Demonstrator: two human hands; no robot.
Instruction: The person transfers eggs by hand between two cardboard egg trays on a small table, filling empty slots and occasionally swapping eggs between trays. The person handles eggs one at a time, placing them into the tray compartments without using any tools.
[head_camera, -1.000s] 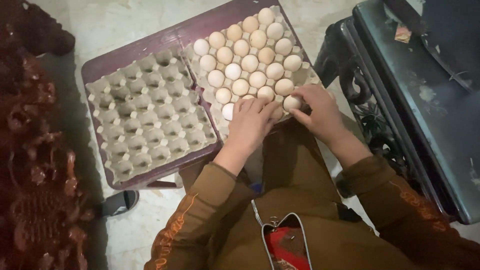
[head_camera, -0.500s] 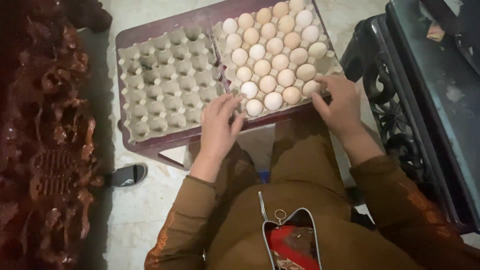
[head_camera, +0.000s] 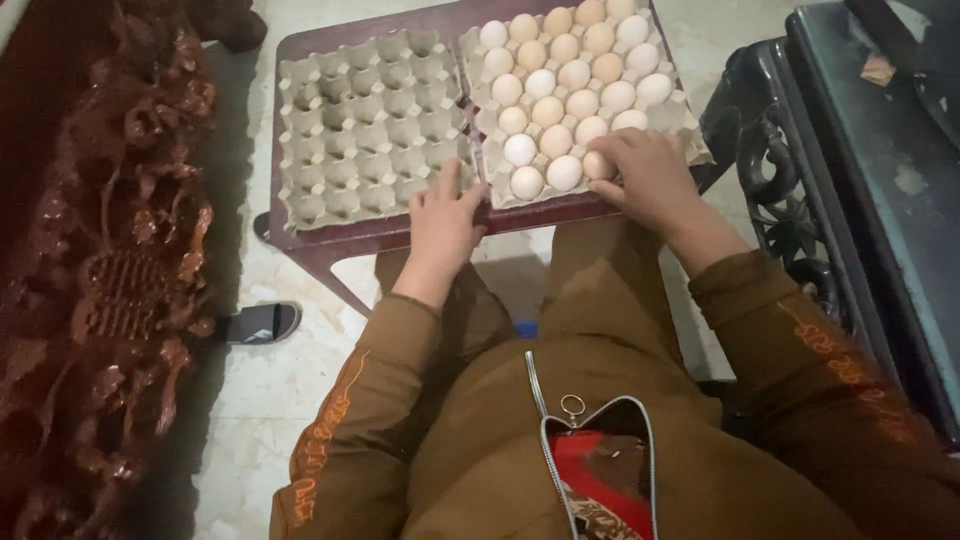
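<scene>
Head view looks down, and I see a big carved dark wood piece (head_camera: 110, 270) filling the left side. At the top middle stands a small dark red table (head_camera: 400, 238). Two grey egg trays lie on it side by side. One is the empty tray (head_camera: 365, 125), at the upper left. Touching its right edge is the full tray (head_camera: 680, 112), holding many pale eggs. My left hand (head_camera: 443, 222) rests flat and open on the near edge where both trays meet, gripping nothing. My right hand (head_camera: 650, 178) sits at the full tray's near right corner, fingers curled around one egg (head_camera: 596, 165) in the front row.
</scene>
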